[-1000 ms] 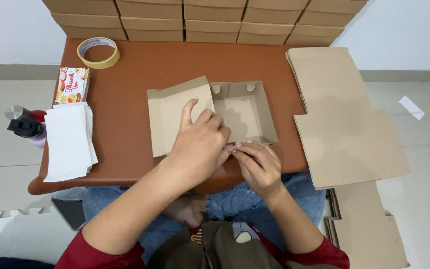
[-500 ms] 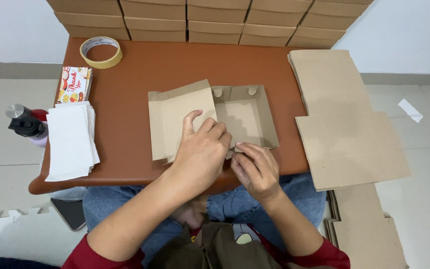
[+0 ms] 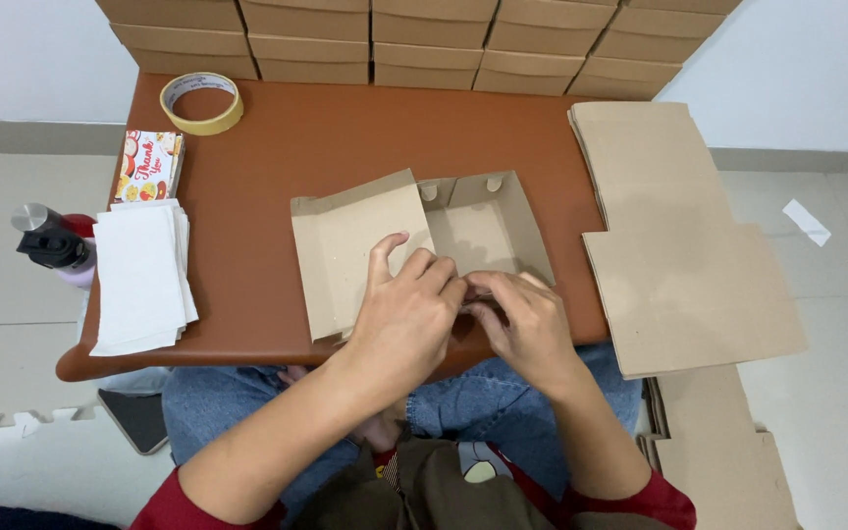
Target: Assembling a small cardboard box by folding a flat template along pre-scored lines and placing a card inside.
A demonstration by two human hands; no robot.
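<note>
Pinching together at the near wall of the half-folded cardboard box (image 3: pixel 463 231), left hand (image 3: pixel 406 319) and right hand (image 3: pixel 520 322) have slid slightly nearer, keeping the front flap pressed down on the brown table (image 3: pixel 345 137).

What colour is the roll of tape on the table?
Pale yellow tape roll, seen in the head view.

Tape roll (image 3: pixel 201 102) at the table's (image 3: pixel 345 137) far left corner, printed card pack (image 3: pixel 147 166) just below it, white paper stack (image 3: pixel 141 277) nearer still. Flat cardboard blanks (image 3: pixel 679 245) overhang the right edge; stacked boxes (image 3: pixel 414 44) line the back. Dark-capped bottle (image 3: pixel 51 243) left of the table.
</note>
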